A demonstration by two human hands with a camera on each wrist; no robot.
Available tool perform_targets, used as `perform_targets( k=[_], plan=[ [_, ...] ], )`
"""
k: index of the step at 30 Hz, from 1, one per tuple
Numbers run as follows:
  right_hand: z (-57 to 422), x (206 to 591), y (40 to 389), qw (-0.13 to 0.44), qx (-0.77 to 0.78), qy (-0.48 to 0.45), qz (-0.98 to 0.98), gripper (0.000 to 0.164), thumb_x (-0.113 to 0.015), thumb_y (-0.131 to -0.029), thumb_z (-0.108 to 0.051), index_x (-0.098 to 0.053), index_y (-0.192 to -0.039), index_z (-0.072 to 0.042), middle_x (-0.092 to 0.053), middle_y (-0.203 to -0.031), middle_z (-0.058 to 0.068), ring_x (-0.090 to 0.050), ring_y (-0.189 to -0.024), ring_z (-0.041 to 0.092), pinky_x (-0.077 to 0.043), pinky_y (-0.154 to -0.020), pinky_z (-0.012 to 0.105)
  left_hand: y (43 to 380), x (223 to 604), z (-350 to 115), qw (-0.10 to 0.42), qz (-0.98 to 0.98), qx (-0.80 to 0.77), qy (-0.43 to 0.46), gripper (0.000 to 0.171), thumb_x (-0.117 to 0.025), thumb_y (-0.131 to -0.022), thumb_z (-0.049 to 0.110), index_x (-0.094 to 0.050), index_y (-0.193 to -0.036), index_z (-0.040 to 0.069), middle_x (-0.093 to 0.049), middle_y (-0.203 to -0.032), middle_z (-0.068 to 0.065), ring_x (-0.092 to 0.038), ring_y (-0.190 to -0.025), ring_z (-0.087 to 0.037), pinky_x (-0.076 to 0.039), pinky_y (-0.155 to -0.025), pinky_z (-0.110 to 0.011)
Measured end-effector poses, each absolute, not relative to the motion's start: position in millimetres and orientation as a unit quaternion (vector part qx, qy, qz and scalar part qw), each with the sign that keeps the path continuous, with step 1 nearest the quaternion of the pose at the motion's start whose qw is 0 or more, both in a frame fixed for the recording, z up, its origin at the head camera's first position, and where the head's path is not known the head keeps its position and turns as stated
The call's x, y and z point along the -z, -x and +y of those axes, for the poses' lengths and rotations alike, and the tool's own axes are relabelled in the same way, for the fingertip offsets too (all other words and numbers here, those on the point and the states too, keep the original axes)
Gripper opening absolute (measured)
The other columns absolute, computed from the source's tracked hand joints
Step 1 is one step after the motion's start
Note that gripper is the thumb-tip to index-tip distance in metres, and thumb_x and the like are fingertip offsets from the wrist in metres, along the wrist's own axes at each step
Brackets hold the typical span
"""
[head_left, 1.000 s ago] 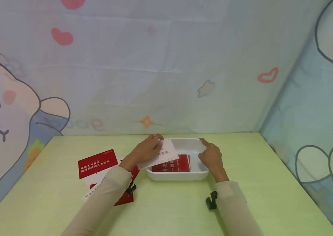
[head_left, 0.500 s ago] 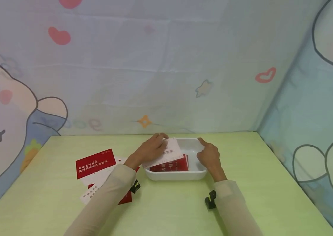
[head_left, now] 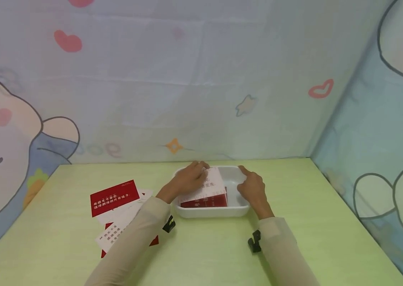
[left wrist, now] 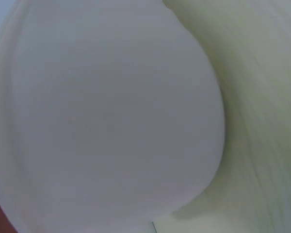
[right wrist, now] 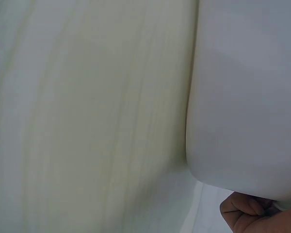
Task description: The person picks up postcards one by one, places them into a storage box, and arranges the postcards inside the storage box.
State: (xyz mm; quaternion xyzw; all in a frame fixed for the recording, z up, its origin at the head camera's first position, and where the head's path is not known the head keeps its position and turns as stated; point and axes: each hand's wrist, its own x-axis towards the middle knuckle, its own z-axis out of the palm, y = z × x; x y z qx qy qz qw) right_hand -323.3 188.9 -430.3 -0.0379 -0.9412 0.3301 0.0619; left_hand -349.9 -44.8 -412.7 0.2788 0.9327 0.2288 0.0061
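A white rectangular tray stands on the table. Red cards with white print lie inside it. My left hand holds a white printed card over the tray's left half, partly covering the red ones. How the thumb lies under that card is hidden. At the tray's right end, my right hand grips the rim; its curled fingers show at the bottom of the right wrist view. The tray's outer wall fills most of the left wrist view, with the left hand out of sight there.
Left of the tray, overlapping red cards and white cards lie spread on the pale green table, partly behind the left sleeve. A cartoon-printed cloth hangs behind the table.
My left hand has moved right with the white card, which now sits further inside the tray and covers more of the red cards. The right hand has kept its grip on the rim.
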Motion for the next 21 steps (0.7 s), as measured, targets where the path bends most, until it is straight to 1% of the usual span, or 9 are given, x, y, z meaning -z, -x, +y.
perform_targets(
  k=[2, 5, 10, 11, 13, 15, 17, 18, 21],
  plan=[
    [187.7, 430.5, 322.7, 0.060, -0.330, 0.038, -0.941, 0.072, -0.056, -0.079, 0.002, -0.047, -0.149, -0.014, -0.059, -0.134, 0.027, -0.058, -0.080, 0.028, -0.047, -0.058, 0.032, 350.8, 415.5, -44.6, 0.013, 0.933, -0.230, -0.278, 0.039, -0.032, -0.108, 0.032, -0.047, -0.140, 0.017, -0.054, -0.131, -0.008, -0.058, -0.110, -0.020, -0.049, -0.090, -0.038],
    [186.2, 430.5, 322.0, 0.061, -0.329, 0.039, -0.941, 0.071, -0.056, -0.079, 0.002, -0.047, -0.148, -0.014, -0.059, -0.135, 0.027, -0.058, -0.081, 0.028, -0.047, -0.058, 0.032, 351.7, 420.5, -43.8, 0.022, 0.930, -0.239, -0.277, 0.038, -0.034, -0.108, 0.031, -0.048, -0.140, 0.018, -0.055, -0.128, -0.008, -0.057, -0.104, -0.019, -0.048, -0.090, -0.037],
    [185.6, 431.8, 321.6, 0.062, -0.328, 0.035, -0.942, 0.072, -0.056, -0.079, 0.003, -0.047, -0.148, -0.014, -0.059, -0.134, 0.029, -0.059, -0.079, 0.028, -0.049, -0.057, 0.033, 354.1, 430.4, -41.0, 0.024, 0.931, -0.225, -0.287, 0.038, -0.032, -0.107, 0.030, -0.048, -0.140, 0.017, -0.055, -0.130, -0.007, -0.054, -0.098, -0.019, -0.046, -0.090, -0.034],
    [185.6, 432.1, 321.4, 0.060, -0.329, 0.035, -0.942, 0.072, -0.056, -0.079, 0.003, -0.047, -0.148, -0.014, -0.059, -0.134, 0.029, -0.059, -0.079, 0.028, -0.049, -0.057, 0.034, 354.3, 431.9, -40.5, 0.024, 0.931, -0.222, -0.290, 0.038, -0.032, -0.107, 0.030, -0.047, -0.140, 0.016, -0.055, -0.131, -0.007, -0.055, -0.100, -0.019, -0.046, -0.092, -0.034],
    [185.7, 431.9, 320.9, 0.059, -0.326, 0.036, -0.943, 0.071, -0.056, -0.079, 0.002, -0.047, -0.148, -0.014, -0.059, -0.133, 0.029, -0.058, -0.080, 0.028, -0.050, -0.059, 0.035, 354.1, 434.1, -39.1, 0.027, 0.929, -0.219, -0.297, 0.038, -0.031, -0.108, 0.029, -0.048, -0.138, 0.015, -0.054, -0.136, -0.006, -0.057, -0.111, -0.021, -0.045, -0.098, -0.035],
    [186.0, 430.9, 320.1, 0.059, -0.325, 0.039, -0.943, 0.072, -0.055, -0.079, 0.002, -0.047, -0.148, -0.015, -0.059, -0.133, 0.030, -0.058, -0.080, 0.028, -0.051, -0.060, 0.037, 353.4, 435.4, -37.4, 0.031, 0.927, -0.218, -0.303, 0.038, -0.031, -0.108, 0.028, -0.048, -0.139, 0.014, -0.052, -0.141, -0.005, -0.055, -0.121, -0.022, -0.044, -0.104, -0.036],
    [186.6, 429.7, 319.6, 0.059, -0.325, 0.044, -0.943, 0.072, -0.056, -0.079, 0.002, -0.047, -0.148, -0.015, -0.060, -0.132, 0.030, -0.058, -0.081, 0.028, -0.051, -0.061, 0.037, 352.5, 436.0, -35.8, 0.032, 0.925, -0.221, -0.307, 0.038, -0.032, -0.108, 0.027, -0.049, -0.138, 0.012, -0.051, -0.144, -0.005, -0.053, -0.129, -0.022, -0.043, -0.108, -0.037],
    [186.7, 429.3, 319.4, 0.059, -0.325, 0.045, -0.943, 0.072, -0.056, -0.079, 0.001, -0.047, -0.148, -0.016, -0.060, -0.132, 0.029, -0.058, -0.081, 0.028, -0.051, -0.062, 0.037, 352.2, 436.6, -35.1, 0.030, 0.925, -0.219, -0.309, 0.037, -0.032, -0.108, 0.026, -0.049, -0.138, 0.012, -0.051, -0.145, -0.005, -0.052, -0.131, -0.022, -0.042, -0.109, -0.037],
    [186.9, 429.1, 318.9, 0.059, -0.330, 0.044, -0.941, 0.072, -0.055, -0.078, 0.002, -0.047, -0.148, -0.016, -0.060, -0.131, 0.030, -0.058, -0.080, 0.028, -0.050, -0.060, 0.036, 351.2, 438.1, -34.6, 0.021, 0.925, -0.213, -0.314, 0.036, -0.034, -0.107, 0.024, -0.050, -0.136, 0.010, -0.052, -0.143, -0.006, -0.052, -0.131, -0.022, -0.042, -0.109, -0.037]
  ],
)
